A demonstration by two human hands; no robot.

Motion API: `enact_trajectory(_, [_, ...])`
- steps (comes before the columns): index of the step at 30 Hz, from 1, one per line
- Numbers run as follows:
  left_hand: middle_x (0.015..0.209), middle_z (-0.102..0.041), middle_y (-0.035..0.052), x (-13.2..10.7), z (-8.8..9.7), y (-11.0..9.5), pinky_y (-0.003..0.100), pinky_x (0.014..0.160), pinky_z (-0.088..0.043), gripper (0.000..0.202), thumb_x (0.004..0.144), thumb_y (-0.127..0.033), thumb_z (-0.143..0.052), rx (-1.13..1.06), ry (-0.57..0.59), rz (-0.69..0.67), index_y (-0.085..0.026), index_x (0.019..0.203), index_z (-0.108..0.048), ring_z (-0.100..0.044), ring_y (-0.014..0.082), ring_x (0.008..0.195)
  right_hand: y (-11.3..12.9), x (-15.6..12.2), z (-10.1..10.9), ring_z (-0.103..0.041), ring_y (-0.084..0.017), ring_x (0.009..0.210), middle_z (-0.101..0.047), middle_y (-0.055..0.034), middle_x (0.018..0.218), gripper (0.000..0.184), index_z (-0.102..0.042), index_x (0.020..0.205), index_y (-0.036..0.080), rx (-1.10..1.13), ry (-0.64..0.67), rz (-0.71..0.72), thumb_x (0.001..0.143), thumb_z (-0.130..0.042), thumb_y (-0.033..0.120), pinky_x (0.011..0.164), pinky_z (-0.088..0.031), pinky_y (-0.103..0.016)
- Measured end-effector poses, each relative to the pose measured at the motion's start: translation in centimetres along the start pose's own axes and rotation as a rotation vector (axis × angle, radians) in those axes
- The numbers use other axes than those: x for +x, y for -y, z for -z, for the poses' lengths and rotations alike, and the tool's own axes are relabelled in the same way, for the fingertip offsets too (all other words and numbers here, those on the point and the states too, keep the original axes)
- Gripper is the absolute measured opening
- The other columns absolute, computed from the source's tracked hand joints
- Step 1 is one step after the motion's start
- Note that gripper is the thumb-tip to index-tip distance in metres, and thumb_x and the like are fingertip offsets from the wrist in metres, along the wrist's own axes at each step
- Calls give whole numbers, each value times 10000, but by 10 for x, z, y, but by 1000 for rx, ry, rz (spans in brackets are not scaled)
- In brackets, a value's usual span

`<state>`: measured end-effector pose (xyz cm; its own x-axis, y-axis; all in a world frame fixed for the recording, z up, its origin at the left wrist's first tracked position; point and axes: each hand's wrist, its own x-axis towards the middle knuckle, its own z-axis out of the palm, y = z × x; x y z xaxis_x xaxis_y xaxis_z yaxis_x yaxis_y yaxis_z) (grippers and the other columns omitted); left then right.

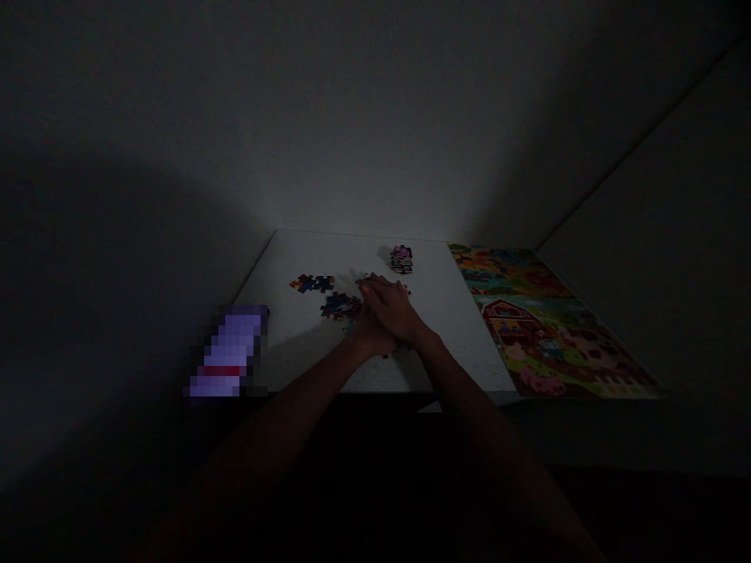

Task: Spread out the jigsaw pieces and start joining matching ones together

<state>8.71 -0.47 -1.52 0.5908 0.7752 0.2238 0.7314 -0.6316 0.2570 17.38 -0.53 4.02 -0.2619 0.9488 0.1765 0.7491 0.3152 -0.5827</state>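
Observation:
In the middle of the white table point(305, 254), my right hand point(393, 305) lies across my left hand point(372, 335). The right fingers look stretched out and flat, pointing away to the left. My left fingers are mostly hidden beneath. Joined jigsaw puzzle pieces point(337, 306) in dark blue tones show at the left of the hands, and bits of others peek out around them. Further left lie a few more puzzle pieces point(317, 283), blue and orange. A stack of puzzle pieces point(402, 258) with a pink top stands beyond my right hand.
A colourful farm-scene picture point(545, 328) covers the table's right part. At the left edge sits a blurred purple item point(228, 348) with a red band. Pale walls point(364, 117) close in behind and at the sides. The light is dim.

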Motion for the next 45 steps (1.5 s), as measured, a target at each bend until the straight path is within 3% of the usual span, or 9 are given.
enact_trajectory(3, [1629,-207,102,9,14,5,612,1187,-81,703,924,-398,-455,86,202,-25,-209,1560,-224,-132,344,1501,-17,-23,-2,-246,-284,1483,-368,-144,1561,598,-462,1452,207,-55,-156,-117,1015,-232,545,1173,-174,-585])
enact_trajectory(6, [1634,-177,119,16,27,11,609,1184,-99,664,943,-350,-419,185,324,-28,-194,1558,-226,-128,327,1505,-30,-44,-9,-211,-313,1492,-278,-155,1600,656,-306,1535,188,-116,-132,-217,1003,-240,566,1168,-174,-592])
enact_trajectory(10, [1620,-227,136,21,35,22,601,1181,-108,576,979,-323,-333,232,304,-50,-177,1535,-294,-162,324,1498,-31,-56,-20,-190,-342,1493,-280,-189,1591,727,-203,1566,125,-287,-20,-237,1000,-217,580,1184,-117,-575])
enact_trajectory(14, [1610,-263,127,22,37,35,612,1170,-126,542,994,-363,-330,262,286,-98,-215,1515,-344,-204,344,1484,-28,-56,-25,-156,-382,1493,-239,-214,1598,850,-167,1567,75,-414,11,-207,960,-266,662,1193,-99,-556])
enact_trajectory(17, [1621,-233,121,26,38,47,598,1176,-122,557,1017,-399,-263,237,278,10,-213,1542,-283,-179,334,1493,-29,-55,-26,-143,-391,1494,-214,-218,1604,903,-220,1557,79,-446,22,-206,927,-270,723,1193,-98,-553])
enact_trajectory(21, [1635,-209,59,30,45,72,592,1184,-68,558,1013,-470,-265,209,309,102,-292,1542,-275,-141,318,1504,-30,-56,-26,-118,-378,1501,-195,-210,1610,868,-279,1546,112,-455,39,-206,930,-260,723,1197,-97,-539])
enact_trajectory(28, [1636,-172,105,11,64,108,624,1172,-103,635,1002,-534,-216,189,310,289,-236,1563,-217,-143,355,1497,-27,-52,-22,-105,-363,1505,-187,-222,1607,859,-259,1549,99,-437,42,-281,938,-295,701,1200,-94,-536])
enact_trajectory(35, [1638,-156,128,-12,61,107,592,1186,-90,671,992,-566,-234,175,250,391,-214,1563,-216,-110,345,1504,-24,-43,-24,-119,-359,1505,-169,-200,1619,871,-212,1563,120,-424,45,-366,929,-306,710,1194,-102,-545])
enact_trajectory(45, [1617,-242,118,-46,56,78,552,1199,-110,640,994,-572,-257,220,119,393,-212,1515,-356,-184,335,1493,-27,-5,-28,-170,-414,1480,-208,-198,1614,723,-256,1554,203,-496,24,-400,969,-293,626,1142,-128,-630])
